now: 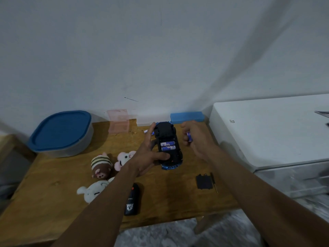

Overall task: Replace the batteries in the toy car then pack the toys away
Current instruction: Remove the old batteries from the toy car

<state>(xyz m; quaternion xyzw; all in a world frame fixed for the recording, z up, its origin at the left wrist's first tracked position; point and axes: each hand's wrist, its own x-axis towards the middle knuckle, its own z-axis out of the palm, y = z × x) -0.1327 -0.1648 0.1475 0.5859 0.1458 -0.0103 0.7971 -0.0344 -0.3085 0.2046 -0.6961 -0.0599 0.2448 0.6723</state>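
A blue toy car (167, 134) lies upside down on the wooden table (53, 179), its battery bay open with two blue batteries (167, 146) inside. My left hand (148, 152) grips the car from the left, thumb across its underside. To the car's right, my right hand (193, 138) holds another blue battery (189, 136) in curled fingers. The black battery cover (204, 181) and a small screwdriver (213, 182) lie near the front right. More batteries (148, 132) lie behind my left hand.
Three plush toys (102, 165) and a black remote control (132, 202) lie on the left and front. A container with a blue lid (61, 133) stands back left. A pink box (118, 121) and a blue box (187, 117) stand by the wall. A white cabinet (267, 132) borders the right.
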